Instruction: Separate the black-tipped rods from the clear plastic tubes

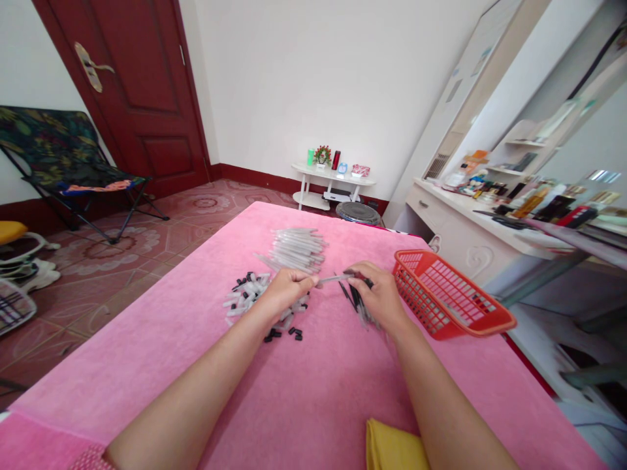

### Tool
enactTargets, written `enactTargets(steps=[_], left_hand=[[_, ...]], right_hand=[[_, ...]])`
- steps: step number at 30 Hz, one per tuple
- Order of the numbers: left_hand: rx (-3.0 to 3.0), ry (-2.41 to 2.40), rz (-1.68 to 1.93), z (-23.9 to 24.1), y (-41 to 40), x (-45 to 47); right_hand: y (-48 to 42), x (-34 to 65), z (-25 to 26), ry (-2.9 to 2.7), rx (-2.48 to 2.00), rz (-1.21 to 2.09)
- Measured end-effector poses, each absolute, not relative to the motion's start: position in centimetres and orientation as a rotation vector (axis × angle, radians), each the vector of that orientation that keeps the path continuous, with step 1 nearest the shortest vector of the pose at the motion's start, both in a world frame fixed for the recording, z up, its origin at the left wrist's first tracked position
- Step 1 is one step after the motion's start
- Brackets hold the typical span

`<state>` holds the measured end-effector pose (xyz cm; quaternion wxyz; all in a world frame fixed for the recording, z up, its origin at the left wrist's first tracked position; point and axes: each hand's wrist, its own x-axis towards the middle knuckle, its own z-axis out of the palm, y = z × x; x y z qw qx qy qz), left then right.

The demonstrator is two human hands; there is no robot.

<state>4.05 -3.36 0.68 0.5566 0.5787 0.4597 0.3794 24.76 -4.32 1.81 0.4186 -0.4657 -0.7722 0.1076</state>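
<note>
My left hand (287, 290) is closed around one end of a clear pen barrel (333, 279), held level just above the pink cloth (304, 391). At the barrel's other end my right hand (377, 297) pinches a thin dark refill, with several more black refills (353, 297) lying under its fingers. A heap of small white and black caps (247, 294) sits by my left hand. Beyond both hands lies a stack of clear barrels (298, 249).
A red plastic basket (448, 294) stands tilted at the table's right edge, close to my right hand. A yellow cloth (394, 447) lies at the near edge. A white dresser (470, 228) crowded with bottles stands right; a folding chair (63, 163) and red door are left.
</note>
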Motion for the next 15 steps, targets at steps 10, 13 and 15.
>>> enactTargets(steps=[10,13,15], left_hand=[[1.096,0.859,0.723,0.9,-3.2,3.2],[1.141,0.880,0.760,0.6,-3.3,3.4],[1.218,0.935,0.821,0.6,-3.4,3.7]], right_hand=[[-5.2,23.9,3.0,-2.036,-1.144,0.316],[-5.3,23.6,2.9,-2.013,-1.133,0.299],[-5.2,23.5,2.8,-2.003,-1.152,0.288]])
